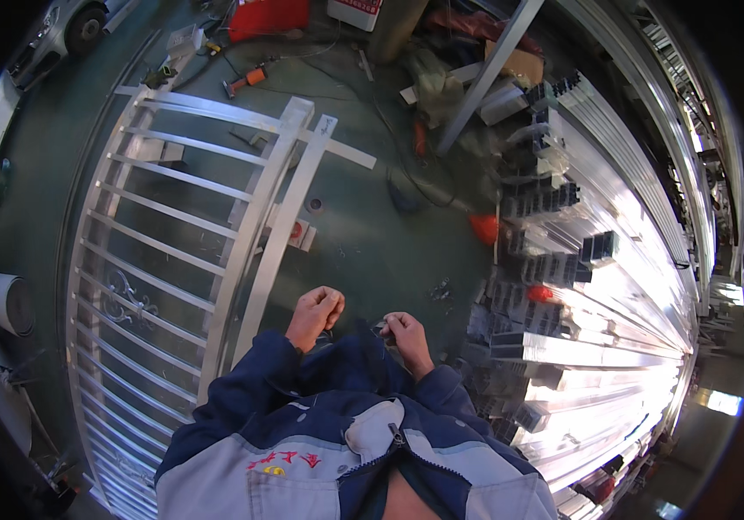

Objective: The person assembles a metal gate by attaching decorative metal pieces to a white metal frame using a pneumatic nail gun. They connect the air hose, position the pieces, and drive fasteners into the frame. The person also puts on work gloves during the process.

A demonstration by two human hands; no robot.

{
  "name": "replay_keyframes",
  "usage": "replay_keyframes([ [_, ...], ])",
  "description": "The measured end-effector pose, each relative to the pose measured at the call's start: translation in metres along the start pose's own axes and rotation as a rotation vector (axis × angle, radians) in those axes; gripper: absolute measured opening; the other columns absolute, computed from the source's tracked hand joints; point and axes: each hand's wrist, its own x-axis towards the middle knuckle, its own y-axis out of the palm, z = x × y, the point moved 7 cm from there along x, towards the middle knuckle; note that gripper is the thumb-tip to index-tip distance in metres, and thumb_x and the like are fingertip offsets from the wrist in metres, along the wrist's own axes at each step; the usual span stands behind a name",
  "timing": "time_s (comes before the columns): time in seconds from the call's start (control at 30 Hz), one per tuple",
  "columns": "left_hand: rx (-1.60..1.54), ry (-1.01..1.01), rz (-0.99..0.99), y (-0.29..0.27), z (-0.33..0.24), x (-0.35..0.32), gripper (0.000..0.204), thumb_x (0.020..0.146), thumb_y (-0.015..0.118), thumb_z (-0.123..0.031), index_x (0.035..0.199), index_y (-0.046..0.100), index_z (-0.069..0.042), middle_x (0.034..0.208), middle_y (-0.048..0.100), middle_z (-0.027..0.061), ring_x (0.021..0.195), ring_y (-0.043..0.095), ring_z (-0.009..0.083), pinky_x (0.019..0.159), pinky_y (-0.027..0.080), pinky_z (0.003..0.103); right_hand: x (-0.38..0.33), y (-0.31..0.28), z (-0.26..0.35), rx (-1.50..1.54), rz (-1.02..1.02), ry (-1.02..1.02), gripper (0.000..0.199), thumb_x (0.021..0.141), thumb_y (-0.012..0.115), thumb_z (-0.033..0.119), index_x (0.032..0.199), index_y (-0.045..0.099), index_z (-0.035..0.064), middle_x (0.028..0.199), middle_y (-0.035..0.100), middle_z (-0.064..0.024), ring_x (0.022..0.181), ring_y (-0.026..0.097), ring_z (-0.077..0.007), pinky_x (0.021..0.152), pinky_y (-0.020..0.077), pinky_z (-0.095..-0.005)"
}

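Observation:
My left hand is closed above the floor in front of my body, the fingertips pressed together. Whatever may be in its fingers is too small to tell; something dark shows just below it. My right hand is closed in a pinch a little to the right, near a small dark bit at its fingertips that I cannot make out. The two hands are apart. Left of them lies a slatted metal railing with several crossbars. A long flat metal bar runs beside it, closest to my left hand.
Stacks of shiny metal profiles fill the right side. An orange power tool and cables lie on the far floor. A red object sits by the stacks. A white roll stands at left; a vehicle wheel is far left.

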Motion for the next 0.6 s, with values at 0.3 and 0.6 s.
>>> replay_keyframes([
  [0.3, -0.028, -0.065, -0.076, 0.037, -0.042, 0.131, 0.036, 0.105, 0.050, -0.028, 0.074, 0.047, -0.010, 0.064, 0.044, 0.0002, 0.049, 0.034, 0.0073, 0.044, 0.027, 0.025, 0.153, -0.031, 0.061, -0.084, 0.159, -0.043, 0.019, 0.100, 0.058, 0.017, 0.103, 0.067, -0.0001, 0.080, 0.067, -0.0045, 0.073, 0.062, -0.0104, 0.067, 0.0471, -0.0245],
  [0.6, -0.078, -0.187, -0.242, 0.109, -0.071, 0.246, 0.043, 0.106, 0.051, -0.034, 0.070, 0.050, -0.010, 0.057, 0.045, -0.0004, 0.043, 0.036, 0.0078, 0.042, 0.028, 0.027, 0.275, -0.123, 0.155, -0.174, 0.189, 0.045, 0.021, 0.098, 0.059, 0.019, 0.100, 0.069, 0.0007, 0.079, 0.069, -0.0032, 0.073, 0.062, -0.0091, 0.066, 0.0479, -0.0254],
])
